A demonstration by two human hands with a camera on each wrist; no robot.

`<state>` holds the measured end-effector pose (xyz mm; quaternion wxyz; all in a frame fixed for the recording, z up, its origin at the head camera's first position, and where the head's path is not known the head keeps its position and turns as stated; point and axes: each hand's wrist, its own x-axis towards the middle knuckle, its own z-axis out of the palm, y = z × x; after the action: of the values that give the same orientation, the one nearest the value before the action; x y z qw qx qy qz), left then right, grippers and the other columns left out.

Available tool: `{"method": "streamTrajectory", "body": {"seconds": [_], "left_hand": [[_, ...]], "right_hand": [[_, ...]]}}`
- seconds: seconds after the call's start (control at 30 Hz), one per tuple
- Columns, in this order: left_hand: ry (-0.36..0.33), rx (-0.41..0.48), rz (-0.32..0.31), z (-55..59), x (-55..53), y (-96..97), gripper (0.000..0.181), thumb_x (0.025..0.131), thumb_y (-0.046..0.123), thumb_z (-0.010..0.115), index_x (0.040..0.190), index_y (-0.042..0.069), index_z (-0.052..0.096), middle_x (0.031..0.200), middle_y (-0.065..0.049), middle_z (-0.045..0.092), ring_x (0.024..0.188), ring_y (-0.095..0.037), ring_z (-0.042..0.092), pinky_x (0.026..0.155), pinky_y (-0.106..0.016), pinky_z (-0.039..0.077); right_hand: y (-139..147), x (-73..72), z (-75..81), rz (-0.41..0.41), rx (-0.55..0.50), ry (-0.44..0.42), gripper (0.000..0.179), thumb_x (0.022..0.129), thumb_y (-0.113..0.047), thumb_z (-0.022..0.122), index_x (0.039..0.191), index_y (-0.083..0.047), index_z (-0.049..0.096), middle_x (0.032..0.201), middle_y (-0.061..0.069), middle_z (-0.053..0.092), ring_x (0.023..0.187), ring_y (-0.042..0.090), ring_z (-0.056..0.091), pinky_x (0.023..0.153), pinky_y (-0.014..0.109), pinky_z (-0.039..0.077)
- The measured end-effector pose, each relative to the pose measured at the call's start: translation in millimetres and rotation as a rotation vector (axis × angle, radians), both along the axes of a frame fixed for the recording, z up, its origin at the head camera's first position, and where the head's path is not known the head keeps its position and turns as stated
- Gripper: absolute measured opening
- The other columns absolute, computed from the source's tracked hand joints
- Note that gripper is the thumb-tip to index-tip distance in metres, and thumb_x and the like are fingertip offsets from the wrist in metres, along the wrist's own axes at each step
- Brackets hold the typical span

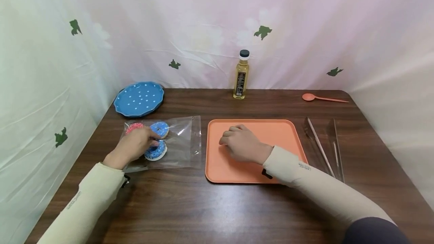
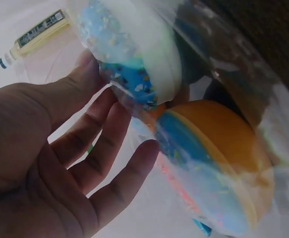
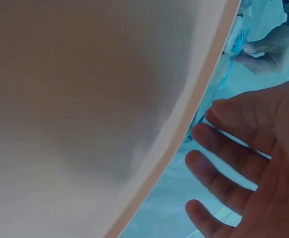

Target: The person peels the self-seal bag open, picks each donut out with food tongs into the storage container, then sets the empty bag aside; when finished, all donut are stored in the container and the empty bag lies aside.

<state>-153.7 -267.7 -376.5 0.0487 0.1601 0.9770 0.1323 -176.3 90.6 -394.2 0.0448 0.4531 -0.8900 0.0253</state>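
Note:
A clear plastic bag (image 1: 181,144) lies on the left of the table with doughnuts inside: one with pink icing (image 1: 134,126), a blue doughnut with an orange base (image 1: 160,128) and another blue doughnut with a pale base (image 1: 156,151). My left hand (image 1: 133,144) reaches over the bag, its thumb and forefinger pinching the film beside the blue doughnuts. In the left wrist view the other fingers (image 2: 112,193) are bent loosely near the doughnuts. My right hand (image 1: 242,144) hovers above an orange tray (image 1: 217,170), fingers loosely curled, with nothing in it.
A blue dotted plate (image 1: 139,101) sits at the back left, an oil bottle (image 1: 241,78) at the back middle. An orange spoon (image 1: 309,97) lies at the back right. Metal tongs (image 1: 320,148) and a clear, shiny-edged item (image 1: 337,153) lie right of the tray.

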Motion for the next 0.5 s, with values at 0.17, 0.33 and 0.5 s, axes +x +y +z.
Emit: {"method": "streamTrajectory", "body": {"seconds": [0.17, 0.33, 0.5], "left_hand": [[0.018, 0.023, 0.045, 1.5, -0.1, -0.7, 0.015, 0.089, 0.015, 0.078, 0.102, 0.008, 0.08, 0.104, -0.012, 0.073, 0.099, -0.031, 0.067, 0.083, -0.053, 0.054], [0.053, 0.048, 0.011, 0.8, -1.3, -1.1, 0.009, 0.086, 0.016, 0.08, 0.093, 0.009, 0.081, 0.095, -0.006, 0.074, 0.093, -0.027, 0.068, 0.081, -0.05, 0.055], [0.057, 0.046, -0.002, 2.0, -2.9, -0.5, 0.006, 0.084, 0.015, 0.082, 0.087, 0.011, 0.08, 0.087, -0.002, 0.074, 0.086, -0.023, 0.067, 0.076, -0.046, 0.055]], "right_hand": [[22.4, 3.9, 0.7, -0.126, -0.036, -0.079, 0.02, 0.1, -0.016, 0.061, 0.114, -0.011, 0.074, 0.111, 0.005, 0.07, 0.101, 0.028, 0.063, 0.083, 0.047, 0.05], [53.7, 11.5, 4.8, -0.258, -0.063, -0.135, 0.03, 0.095, -0.018, 0.068, 0.122, -0.005, 0.07, 0.119, 0.013, 0.067, 0.107, 0.034, 0.063, 0.086, 0.051, 0.051], [84.2, 24.4, 9.5, -0.351, -0.075, -0.16, 0.04, 0.092, -0.019, 0.071, 0.127, 0.0, 0.066, 0.123, 0.018, 0.065, 0.111, 0.039, 0.061, 0.088, 0.055, 0.05]]}}
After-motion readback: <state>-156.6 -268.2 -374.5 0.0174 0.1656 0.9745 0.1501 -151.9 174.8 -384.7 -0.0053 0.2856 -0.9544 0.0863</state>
